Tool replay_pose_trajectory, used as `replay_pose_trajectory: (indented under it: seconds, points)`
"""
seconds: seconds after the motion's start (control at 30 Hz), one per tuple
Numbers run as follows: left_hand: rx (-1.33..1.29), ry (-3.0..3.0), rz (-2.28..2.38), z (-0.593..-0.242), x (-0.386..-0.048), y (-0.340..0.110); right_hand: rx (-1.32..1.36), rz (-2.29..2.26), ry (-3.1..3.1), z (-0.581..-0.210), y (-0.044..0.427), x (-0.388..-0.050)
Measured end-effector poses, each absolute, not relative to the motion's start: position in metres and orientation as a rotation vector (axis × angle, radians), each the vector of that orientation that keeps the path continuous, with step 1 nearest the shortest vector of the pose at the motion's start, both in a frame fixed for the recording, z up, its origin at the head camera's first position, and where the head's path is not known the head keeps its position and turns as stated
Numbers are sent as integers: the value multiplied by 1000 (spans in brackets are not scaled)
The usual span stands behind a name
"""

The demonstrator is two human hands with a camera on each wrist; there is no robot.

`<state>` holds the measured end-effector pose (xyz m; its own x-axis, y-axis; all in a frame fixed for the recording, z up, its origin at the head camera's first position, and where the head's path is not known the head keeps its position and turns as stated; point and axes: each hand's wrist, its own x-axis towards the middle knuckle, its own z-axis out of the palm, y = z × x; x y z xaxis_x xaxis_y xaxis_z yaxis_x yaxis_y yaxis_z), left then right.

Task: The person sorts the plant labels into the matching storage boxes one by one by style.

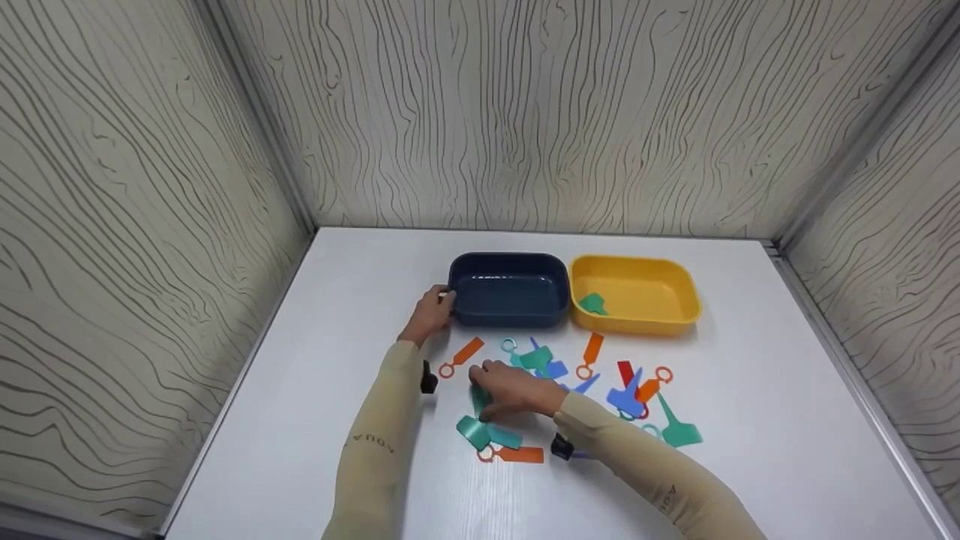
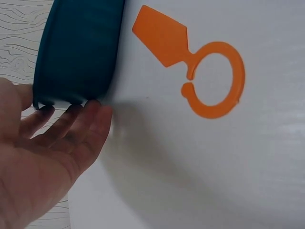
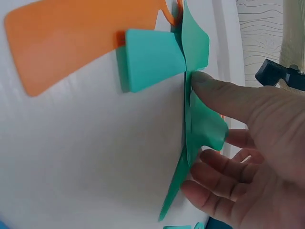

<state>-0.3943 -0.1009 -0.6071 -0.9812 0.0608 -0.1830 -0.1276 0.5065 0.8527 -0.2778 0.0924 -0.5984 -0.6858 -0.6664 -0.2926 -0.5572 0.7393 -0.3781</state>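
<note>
My left hand (image 1: 431,313) is at the left end of the dark blue bin (image 1: 510,304); in the left wrist view its fingertips (image 2: 97,114) touch the bin's end wall. An orange ring tag (image 2: 164,36) lies beside that hand. My right hand (image 1: 517,391) reaches over the loose tags. In the right wrist view its thumb and fingers pinch a green plant tag (image 3: 207,124), standing on edge. Another green tag (image 1: 474,433), a teal tag (image 3: 155,59) and an orange ring tag (image 3: 81,43) lie close by. The fingers partly hide the held tag.
A yellow bin (image 1: 637,292) stands right of the dark blue one, with a green tag (image 1: 592,303) inside. Several blue, red, orange and green tags are scattered in front of the bins, among them a green T-shaped tag (image 1: 681,431). Patterned panels (image 1: 525,112) enclose the white table.
</note>
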Motion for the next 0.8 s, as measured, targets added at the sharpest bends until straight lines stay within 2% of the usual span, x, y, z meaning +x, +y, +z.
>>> replay_pose_trajectory:
  seconds: [0.47,0.8]
  points:
    - [-30,2584,1449,-607,-395,-102,-1093,-583,2580,-591,94,-293]
    - [-65,2517,1503,-609,-396,-102,-1084,-648,2654,-575,115,-301]
